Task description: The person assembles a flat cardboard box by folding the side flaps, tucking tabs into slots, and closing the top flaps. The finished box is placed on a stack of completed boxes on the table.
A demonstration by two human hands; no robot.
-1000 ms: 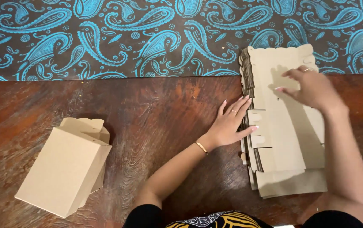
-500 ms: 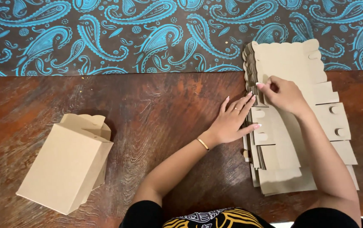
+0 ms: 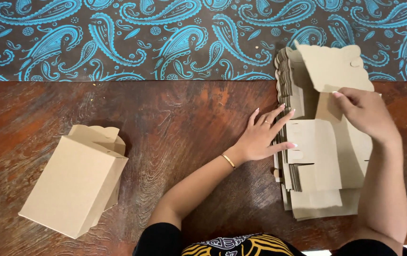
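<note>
Two bare hands are working over a stack of flat cardboard blanks (image 3: pixel 317 194) lying at the right side of the wooden desk (image 3: pixel 175 118). I am seeing the left hand (image 3: pixel 262 135) pressing down on the stack's left edge, fingers spread apart and flat. The right hand (image 3: pixel 366 114) is pinching the top cardboard sheet (image 3: pixel 331 66), its grip clamped on the sheet's lower edge and tilting it up off the pile. Well apart, at the left, a folded cardboard box (image 3: pixel 75 182) is lying on the desk. A blue paisley cloth (image 3: pixel 165 38) is covering the far side.
</note>
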